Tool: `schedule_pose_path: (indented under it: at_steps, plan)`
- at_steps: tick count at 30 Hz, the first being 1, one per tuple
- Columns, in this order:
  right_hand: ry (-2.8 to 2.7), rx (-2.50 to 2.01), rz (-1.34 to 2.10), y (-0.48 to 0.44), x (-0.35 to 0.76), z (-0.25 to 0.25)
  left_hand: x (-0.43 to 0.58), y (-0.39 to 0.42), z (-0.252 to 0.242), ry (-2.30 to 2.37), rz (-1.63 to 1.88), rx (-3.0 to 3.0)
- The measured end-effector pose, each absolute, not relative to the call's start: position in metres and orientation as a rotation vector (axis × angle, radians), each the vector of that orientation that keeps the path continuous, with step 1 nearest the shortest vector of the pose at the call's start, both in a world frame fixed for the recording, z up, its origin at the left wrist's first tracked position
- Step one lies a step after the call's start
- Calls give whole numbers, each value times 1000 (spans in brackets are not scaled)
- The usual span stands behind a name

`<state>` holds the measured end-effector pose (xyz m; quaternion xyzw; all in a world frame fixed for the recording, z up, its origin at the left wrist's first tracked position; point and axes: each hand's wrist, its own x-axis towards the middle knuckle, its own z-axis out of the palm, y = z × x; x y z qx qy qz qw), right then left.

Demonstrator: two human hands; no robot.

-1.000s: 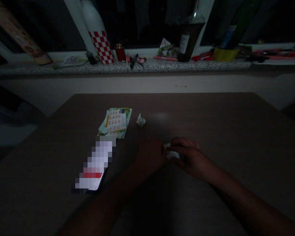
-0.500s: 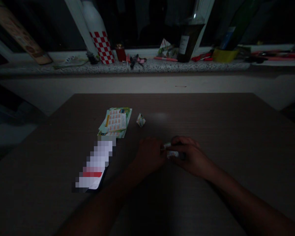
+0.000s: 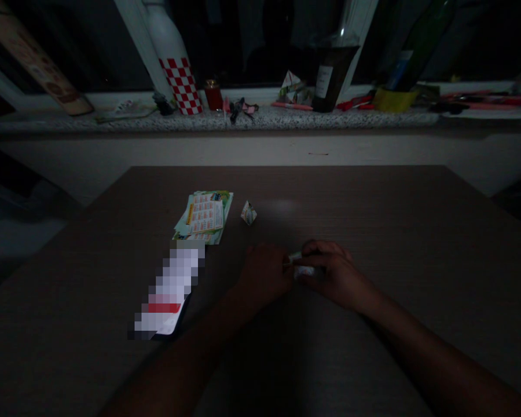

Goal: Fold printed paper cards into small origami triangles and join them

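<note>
Left fingers [image 3: 280, 255], right fingers [image 3: 319, 262], paper [image 3: 304, 270] between (half-hidden)

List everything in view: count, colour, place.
Table: one, brown, foreground
Paper stack: one, greenish, table's left
Phone: one, pale screen, nearer than stack
Folded paper: one, pale, beside stack
Held paper: seemingly one, pale, table's centre
Sill: one, speckled grey, behind table
Windowpanes: several, dark, behind sill
Tube: one, tan, far left
Checked bottle: one, red-white, sill's left
Jar: one, red, beside checked bottle
Cup: one, dark, right of centre
Holder: one, yellow, sill's right
Green bottle: one, green, above holder
Clutter: several pieces, mixed, along sill
Left hand: one, shadowed, at paper
Right hand: one, shadowed, holding paper
</note>
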<state>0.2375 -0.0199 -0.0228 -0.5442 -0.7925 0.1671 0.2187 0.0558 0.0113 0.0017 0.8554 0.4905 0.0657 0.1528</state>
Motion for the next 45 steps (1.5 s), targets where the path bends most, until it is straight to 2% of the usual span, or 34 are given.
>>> schedule_pose_path:
  at_steps: [32,39,45]
  plan:
    - [-2265,-1472,499,-21,244,-19,29,30,8,1388,141,2230]
    - [-2341,-1415,524,-25,246,-10,26,11,-6,1244,498,2411]
    - [-2335,-1279,497,-24,251,-14,36,4,-4,961,451,2666]
